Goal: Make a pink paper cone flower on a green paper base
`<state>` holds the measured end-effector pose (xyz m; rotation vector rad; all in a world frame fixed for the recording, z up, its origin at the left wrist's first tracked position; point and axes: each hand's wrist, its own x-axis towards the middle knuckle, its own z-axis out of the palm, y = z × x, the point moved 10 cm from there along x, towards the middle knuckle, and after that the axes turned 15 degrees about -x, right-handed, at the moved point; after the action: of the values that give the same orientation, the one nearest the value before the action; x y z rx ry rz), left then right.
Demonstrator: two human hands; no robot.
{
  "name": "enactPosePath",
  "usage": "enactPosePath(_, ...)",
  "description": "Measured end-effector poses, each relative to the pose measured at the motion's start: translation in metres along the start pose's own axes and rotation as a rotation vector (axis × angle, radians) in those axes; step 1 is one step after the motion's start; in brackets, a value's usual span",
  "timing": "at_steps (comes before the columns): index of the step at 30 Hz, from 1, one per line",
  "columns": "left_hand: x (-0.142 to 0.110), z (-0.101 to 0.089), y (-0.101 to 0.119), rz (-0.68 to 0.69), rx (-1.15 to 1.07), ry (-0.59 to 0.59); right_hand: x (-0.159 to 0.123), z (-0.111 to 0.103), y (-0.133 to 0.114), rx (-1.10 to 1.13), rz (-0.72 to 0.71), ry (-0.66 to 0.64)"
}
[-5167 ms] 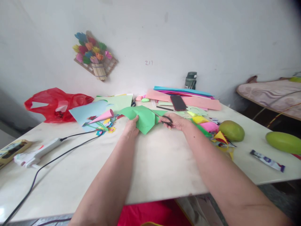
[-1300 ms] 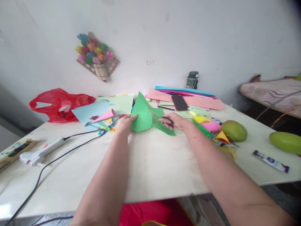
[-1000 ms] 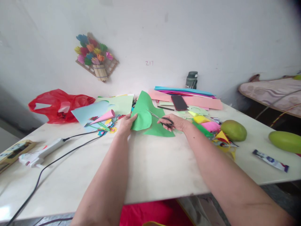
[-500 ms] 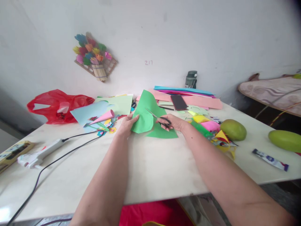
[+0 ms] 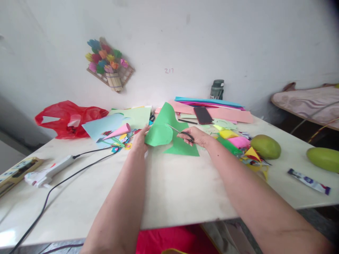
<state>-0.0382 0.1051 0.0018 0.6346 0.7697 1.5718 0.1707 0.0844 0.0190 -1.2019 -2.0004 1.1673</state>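
Observation:
A sheet of green paper (image 5: 160, 132) is held up over the middle of the table, its near edge cut to a curve. My left hand (image 5: 141, 140) grips its left side, with some fingers hidden behind the paper. My right hand (image 5: 195, 137) is closed around the dark handles of a pair of scissors (image 5: 188, 135). The blades point left and lie at the cut in the green paper. A cut part of the green paper (image 5: 183, 147) hangs or lies below the scissors, near the table top; whether it is still joined cannot be made out.
On the left are a red plastic bag (image 5: 70, 118), a pink paper cone (image 5: 120, 131), a glue gun (image 5: 50, 171) with its black cord, and a power strip (image 5: 18, 173). To the right lie a phone (image 5: 202, 115), paper scraps, green mangoes (image 5: 265, 146) and a small tube (image 5: 308, 181).
The scissors have cut further along the green paper, and a curved edge now shows. My left hand has shifted left and turned the sheet. The lower cut part has come down toward the table.

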Motion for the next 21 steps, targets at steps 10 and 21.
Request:
enactPosePath(10, -0.024, 0.049, -0.037, -0.242, -0.330, -0.173, 0.007, -0.011, 0.004, 0.119, 0.052, 0.250)
enactPosePath(21, -0.005, 0.015, -0.026, 0.069, -0.223, 0.097, 0.005, 0.005, 0.009, 0.116, 0.072, 0.077)
